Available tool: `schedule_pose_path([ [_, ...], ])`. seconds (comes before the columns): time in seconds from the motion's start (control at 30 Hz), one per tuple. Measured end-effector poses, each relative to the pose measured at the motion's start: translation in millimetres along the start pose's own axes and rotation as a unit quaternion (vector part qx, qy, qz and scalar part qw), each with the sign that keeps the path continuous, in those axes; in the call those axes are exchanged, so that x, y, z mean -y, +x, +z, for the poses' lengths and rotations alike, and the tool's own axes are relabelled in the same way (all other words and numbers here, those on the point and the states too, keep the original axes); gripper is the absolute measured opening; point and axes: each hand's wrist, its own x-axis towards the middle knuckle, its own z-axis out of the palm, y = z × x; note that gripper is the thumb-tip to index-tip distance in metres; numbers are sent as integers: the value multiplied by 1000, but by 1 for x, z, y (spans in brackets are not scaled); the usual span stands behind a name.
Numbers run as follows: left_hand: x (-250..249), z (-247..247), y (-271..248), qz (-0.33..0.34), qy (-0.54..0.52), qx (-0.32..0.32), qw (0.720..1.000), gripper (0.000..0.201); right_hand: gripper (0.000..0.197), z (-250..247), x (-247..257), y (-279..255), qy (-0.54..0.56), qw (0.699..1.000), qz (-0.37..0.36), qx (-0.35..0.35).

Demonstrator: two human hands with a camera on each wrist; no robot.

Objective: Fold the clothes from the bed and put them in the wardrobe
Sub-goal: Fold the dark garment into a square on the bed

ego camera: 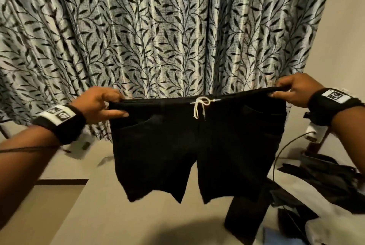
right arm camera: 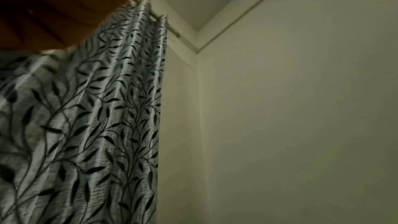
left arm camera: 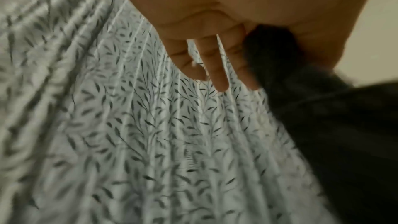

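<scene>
Holding a pair of black shorts (ego camera: 195,146) up in the air by the waistband, both hands stretch it taut in front of the curtain (ego camera: 158,27). The left hand (ego camera: 96,102) pinches the left end of the band between thumb and bent fingers, with one finger laid straight along the cloth. The right hand (ego camera: 292,89) grips the right end, fingers curled round it. The shorts hang flat and open, front facing us, both legs dangling above the bed (ego camera: 98,215), clear of it. A white drawstring (ego camera: 200,106) is tied in a bow at the middle of the waistband, its ends hanging down.

Down on the right of the bed lies a heap of dark clothes (ego camera: 325,181), and one dark piece (ego camera: 245,221) lies just under the right leg of the shorts. A thin cable (ego camera: 280,155) loops down from the right wrist.

Each wrist wears a black band (ego camera: 65,124) with a white tag of square black-and-white code marks; no letters can be read on them, and no brand shows on the shorts.

From the left wrist, three fingers (left arm camera: 219,74) point loosely out towards the curtain, while black cloth is bunched against the palm on the thumb side. From the right wrist, only a dark blur of the hand fills the top left corner; its fingers cannot be made out there. Beyond it the leaf-patterned curtain hangs from a rod (right arm camera: 165,23) beside a plain wall (right arm camera: 301,125).
</scene>
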Motion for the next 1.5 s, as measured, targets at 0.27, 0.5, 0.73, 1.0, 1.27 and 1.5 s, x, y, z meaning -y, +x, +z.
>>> schedule_pose_path([
  [0.27, 4, -29, 5, -54, -227, -59, 971, 37, 25, -5, 9, -2, 144, 986, -15, -78],
  [0.5, 12, -15, 40, -253, -305, -157, 905, 22, 17, 5, 46, 11, 391, 899, 129, -147],
  [0.73, -87, 33, 107, -276, -334, -46, 900, 22, 23, 49, 173, 32, 346, 917, 133, -147],
  [1.0, -146, 69, 107, -192, -535, -43, 822, 20, 27, 81, 233, 28, 423, 903, 17, -78],
  [1.27, -89, 60, 66, -77, -23, -7, 997, 128, 29, 70, 202, 22, 399, 913, -75, -47],
  [1.5, -79, 94, 62, -231, 44, 227, 945, 34, 40, 104, 138, 25, 162, 982, -29, 93],
])
